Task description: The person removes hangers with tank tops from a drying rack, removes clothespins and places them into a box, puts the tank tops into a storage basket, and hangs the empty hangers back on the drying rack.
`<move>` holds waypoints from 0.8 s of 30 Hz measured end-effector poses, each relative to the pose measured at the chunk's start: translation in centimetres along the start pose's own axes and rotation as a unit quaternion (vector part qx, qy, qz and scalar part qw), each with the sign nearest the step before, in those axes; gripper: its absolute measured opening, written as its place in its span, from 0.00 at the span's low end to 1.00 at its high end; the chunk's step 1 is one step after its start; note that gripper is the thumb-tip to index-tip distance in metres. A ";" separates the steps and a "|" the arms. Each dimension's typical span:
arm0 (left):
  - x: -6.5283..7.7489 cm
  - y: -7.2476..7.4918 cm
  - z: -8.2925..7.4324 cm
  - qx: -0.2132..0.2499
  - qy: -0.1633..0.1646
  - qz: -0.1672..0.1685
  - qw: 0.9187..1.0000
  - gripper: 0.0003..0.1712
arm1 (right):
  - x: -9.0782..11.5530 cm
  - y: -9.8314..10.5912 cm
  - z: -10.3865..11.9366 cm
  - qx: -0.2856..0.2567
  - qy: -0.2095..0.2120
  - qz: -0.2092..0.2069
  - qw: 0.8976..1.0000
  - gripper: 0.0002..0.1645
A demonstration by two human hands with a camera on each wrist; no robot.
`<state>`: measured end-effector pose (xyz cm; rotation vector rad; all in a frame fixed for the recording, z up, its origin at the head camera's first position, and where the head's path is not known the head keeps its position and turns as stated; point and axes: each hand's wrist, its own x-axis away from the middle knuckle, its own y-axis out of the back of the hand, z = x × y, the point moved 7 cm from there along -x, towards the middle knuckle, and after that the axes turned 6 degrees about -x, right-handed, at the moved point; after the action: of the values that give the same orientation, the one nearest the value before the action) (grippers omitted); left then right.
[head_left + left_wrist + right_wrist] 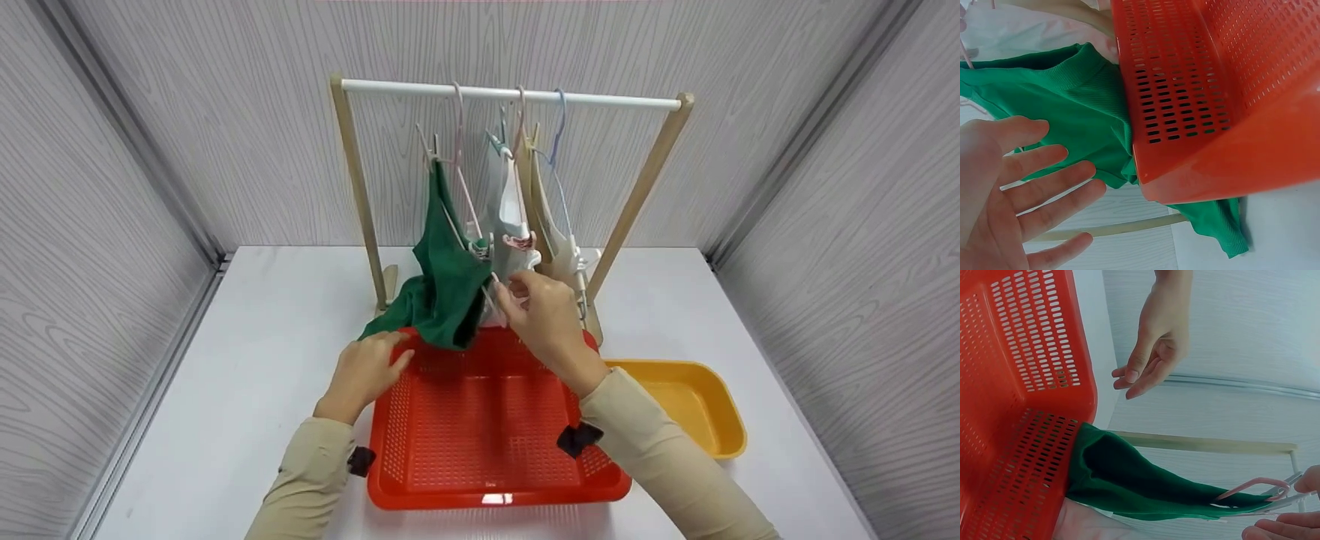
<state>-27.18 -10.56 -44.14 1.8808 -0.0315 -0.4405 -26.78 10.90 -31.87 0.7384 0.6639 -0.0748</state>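
A green garment [450, 277] with ribbed edges hangs by clips from a pink hanger [459, 127] and drapes down over the back rim of a red perforated basket [495, 496]. My left hand [367, 373] is beside the basket's back left corner; in the left wrist view its fingers [1055, 208] are spread, with nothing in them, before the green garment. My right hand [547, 315] is close to the near end of the green garment's hanger. In the right wrist view its thumb and fingers stand apart near the hanger clip [1289, 492]; contact is unclear.
A white rail [615, 99] on wooden legs carries the hangers. Right of the green garment hang a white garment [511, 202] and a beige one [551, 232] on a blue hanger [560, 127]. A yellow tray [731, 420] stands right of the basket.
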 end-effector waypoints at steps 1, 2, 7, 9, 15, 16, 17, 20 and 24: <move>0.0 0.0 0.0 0.002 0.001 0.002 1.000 0.16 | -0.1 -0.1 0.0 0.000 -0.004 0.000 1.000 0.12; 0.0 0.0 0.0 0.006 0.003 0.004 1.000 0.16 | -0.2 -0.2 0.0 -0.001 -0.007 0.000 1.000 0.13; 0.1 -0.2 0.1 0.027 0.017 0.015 0.999 0.17 | -0.7 -0.8 0.0 0.009 -0.035 0.000 0.999 0.14; 0.1 -0.2 0.2 0.034 0.023 0.018 0.999 0.17 | -0.9 -1.1 0.0 0.019 -0.050 0.003 0.999 0.14; 0.1 0.0 0.2 0.042 0.029 0.012 0.999 0.17 | -1.3 -2.4 0.0 0.035 -0.082 0.007 0.996 0.14; 0.1 0.1 0.2 0.043 0.029 0.012 0.999 0.17 | -1.3 -2.5 -0.1 0.036 -0.088 0.004 0.995 0.14; 0.1 0.1 0.2 0.042 0.028 0.013 0.999 0.17 | -1.4 -2.6 -0.1 0.036 -0.092 0.000 0.995 0.14; 0.1 0.1 0.2 0.038 0.023 0.012 0.999 0.17 | -1.5 -2.7 -0.3 0.036 -0.102 -0.014 0.994 0.13; 0.1 0.1 0.3 0.035 0.021 0.008 0.999 0.17 | -1.7 -2.8 -0.4 0.038 -0.110 -0.025 0.993 0.12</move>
<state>-27.13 -10.87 -44.13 1.9566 -0.0344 -0.3924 -29.09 8.80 -32.74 0.7729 0.4717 -0.2258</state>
